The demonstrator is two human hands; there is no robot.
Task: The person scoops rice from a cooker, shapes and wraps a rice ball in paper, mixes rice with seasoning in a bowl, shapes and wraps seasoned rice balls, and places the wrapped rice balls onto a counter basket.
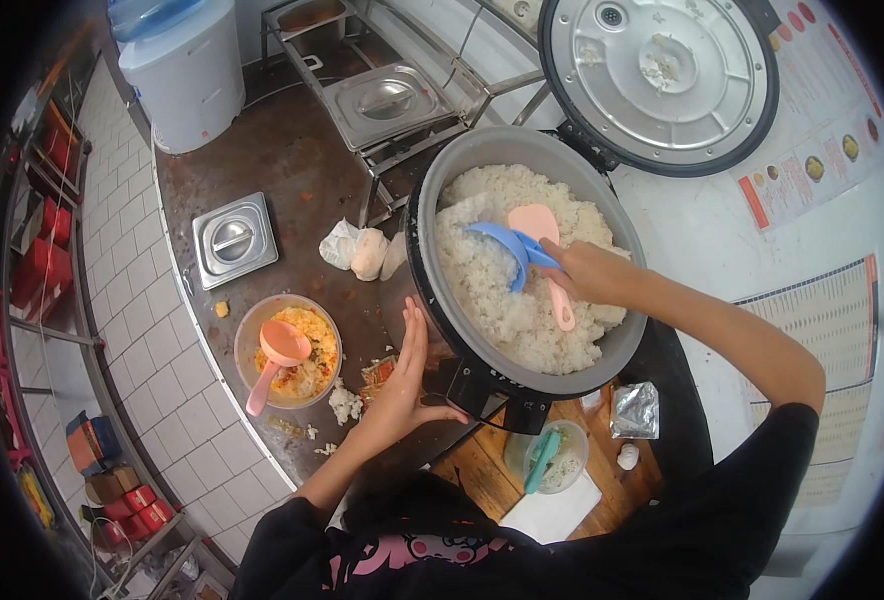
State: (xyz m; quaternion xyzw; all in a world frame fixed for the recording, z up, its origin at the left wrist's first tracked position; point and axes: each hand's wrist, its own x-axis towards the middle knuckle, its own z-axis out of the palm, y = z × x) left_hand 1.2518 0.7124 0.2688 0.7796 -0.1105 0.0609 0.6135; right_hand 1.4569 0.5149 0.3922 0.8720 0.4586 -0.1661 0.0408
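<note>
My right hand (588, 271) grips the handle of a blue plastic scoop (506, 240), whose bowl is pressed into white cooked rice (479, 315) in a large rice cooker pot (431, 180). Under that hand, a pink rice paddle (536, 219) lies on the rice, partly covered by my fingers. My left hand (401, 397) is spread by the cooker's outer wall, thumb apart, holding nothing; whether the palm touches the wall is hard to tell. Left of it stands a round tub (242, 367) of orange-yellow food, with a pink-orange ladle (284, 345) resting inside.
The cooker's raised lid (659, 82) leans back against the wall. A lidded steel pan (236, 240) and crumpled plastic bags (356, 247) lie on the dark counter (299, 180). Near my body are a cup with a teal utensil (541, 461) and a foil packet (635, 410). Spilled rice (345, 403) lies beside the tub.
</note>
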